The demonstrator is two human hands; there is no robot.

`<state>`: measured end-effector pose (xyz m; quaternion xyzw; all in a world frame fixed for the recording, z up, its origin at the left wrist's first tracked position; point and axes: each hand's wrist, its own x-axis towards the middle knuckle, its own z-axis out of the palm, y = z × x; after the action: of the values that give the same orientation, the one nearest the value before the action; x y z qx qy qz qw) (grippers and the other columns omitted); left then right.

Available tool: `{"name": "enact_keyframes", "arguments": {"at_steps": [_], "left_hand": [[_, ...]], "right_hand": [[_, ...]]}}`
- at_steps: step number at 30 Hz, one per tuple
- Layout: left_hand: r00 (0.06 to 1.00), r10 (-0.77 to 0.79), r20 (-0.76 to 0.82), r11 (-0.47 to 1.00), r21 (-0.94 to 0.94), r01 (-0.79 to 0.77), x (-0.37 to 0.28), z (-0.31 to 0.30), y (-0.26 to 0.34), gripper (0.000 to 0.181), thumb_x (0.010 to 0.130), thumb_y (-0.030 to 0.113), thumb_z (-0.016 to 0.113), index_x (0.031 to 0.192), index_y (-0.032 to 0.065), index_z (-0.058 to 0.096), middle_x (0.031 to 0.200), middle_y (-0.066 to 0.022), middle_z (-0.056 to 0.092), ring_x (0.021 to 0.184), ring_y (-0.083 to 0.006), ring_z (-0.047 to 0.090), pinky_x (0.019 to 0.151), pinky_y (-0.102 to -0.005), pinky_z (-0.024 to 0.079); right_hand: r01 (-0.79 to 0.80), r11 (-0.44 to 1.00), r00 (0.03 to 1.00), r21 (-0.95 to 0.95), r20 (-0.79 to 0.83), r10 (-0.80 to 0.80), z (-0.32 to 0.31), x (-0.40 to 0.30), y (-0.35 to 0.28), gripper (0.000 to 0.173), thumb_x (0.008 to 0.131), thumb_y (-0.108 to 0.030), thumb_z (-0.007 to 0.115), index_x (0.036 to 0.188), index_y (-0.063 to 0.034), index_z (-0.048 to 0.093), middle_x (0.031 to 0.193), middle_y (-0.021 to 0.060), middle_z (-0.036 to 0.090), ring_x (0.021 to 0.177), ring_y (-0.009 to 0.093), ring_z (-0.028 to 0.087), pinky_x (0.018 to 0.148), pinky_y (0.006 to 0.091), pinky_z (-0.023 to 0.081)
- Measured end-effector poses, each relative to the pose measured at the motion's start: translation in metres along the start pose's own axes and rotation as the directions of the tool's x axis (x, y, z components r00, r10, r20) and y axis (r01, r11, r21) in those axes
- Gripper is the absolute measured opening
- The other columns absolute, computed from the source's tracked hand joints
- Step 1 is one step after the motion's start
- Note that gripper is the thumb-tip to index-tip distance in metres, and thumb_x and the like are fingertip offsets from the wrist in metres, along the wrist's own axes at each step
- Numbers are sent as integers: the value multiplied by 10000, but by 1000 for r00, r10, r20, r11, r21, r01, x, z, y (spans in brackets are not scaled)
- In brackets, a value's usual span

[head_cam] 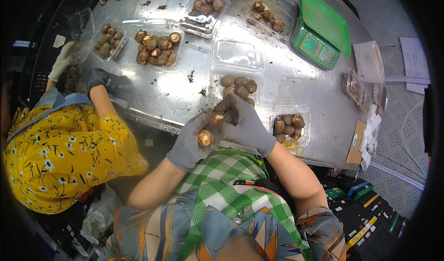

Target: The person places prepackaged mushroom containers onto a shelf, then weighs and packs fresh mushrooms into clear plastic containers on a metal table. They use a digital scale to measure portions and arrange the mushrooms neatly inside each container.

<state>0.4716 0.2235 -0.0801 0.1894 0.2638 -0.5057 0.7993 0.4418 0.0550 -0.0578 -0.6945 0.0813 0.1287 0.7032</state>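
Note:
My left hand [193, 139], in a grey knit glove with a dotted palm, holds small brown taro corms. One taro corm [205, 137] shows a pale cut end near my thumb, and a second taro corm [218, 119] sits just above it. My right hand [247, 125], gloved the same way, meets the left and curls around a darker corm [230, 116], partly covered by its fingers and blurred. Right beyond my hands lies an open clear plastic clamshell box [260, 87] with several taro corms [241, 82]. My right hand hides its near corner.
Filled clamshells stand across the steel table [173, 87], one box [307, 136] by my right wrist near yellow rubber bands [294, 147]. A green digital scale [317, 49] stands far right. At left a co-worker's gloved hands [97, 77] work beside another box [119, 49].

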Motion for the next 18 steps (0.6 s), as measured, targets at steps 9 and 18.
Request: {"name": "enact_keyframes", "arguments": {"at_steps": [9,18], "left_hand": [[988,93,-120,992,99,-81,2,-21,-5,365,951,324,414,1158,45,524,982,-113,629,727,-200,642,435,-259,498],[979,128,160,991,-61,-120,-10,-57,31,361,933,409,464,941,78,608,914,-114,627,616,-215,567,475,-263,493]], "right_hand": [[27,970,1000,-241,-6,-29,12,-3,1,265,747,-118,572,996,-28,561,635,92,588,556,198,583,550,317,469],[-135,662,987,-737,-160,23,-23,15,32,354,774,-261,656,1051,-69,549,845,132,603,780,281,618,690,410,496]]}}
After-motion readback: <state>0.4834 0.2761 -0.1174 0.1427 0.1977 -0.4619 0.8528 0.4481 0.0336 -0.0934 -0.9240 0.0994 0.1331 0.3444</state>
